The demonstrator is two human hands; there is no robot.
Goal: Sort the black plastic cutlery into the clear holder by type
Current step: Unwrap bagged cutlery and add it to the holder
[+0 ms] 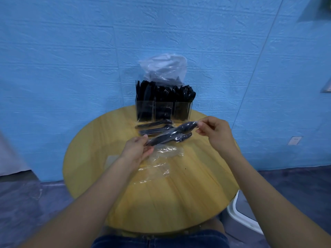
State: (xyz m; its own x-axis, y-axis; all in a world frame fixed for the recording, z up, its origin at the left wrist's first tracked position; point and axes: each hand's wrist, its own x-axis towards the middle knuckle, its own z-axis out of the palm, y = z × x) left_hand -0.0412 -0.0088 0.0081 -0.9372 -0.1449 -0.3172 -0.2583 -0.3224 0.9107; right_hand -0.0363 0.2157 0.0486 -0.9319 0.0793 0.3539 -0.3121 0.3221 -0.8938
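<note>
The left hand (138, 148) pinches the wrapped cutlery pack (172, 134) at its near end, the right hand (215, 133) pinching the far end, above the table (179, 194).

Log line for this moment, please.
left hand: pinches wrapped cutlery pack | right hand: pinches pack's other end | holder: full | wrappers: on table

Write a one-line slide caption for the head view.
Both hands, left hand and right hand, hold a wrapped cutlery pack above the round table, before the filled clear holder.
</note>
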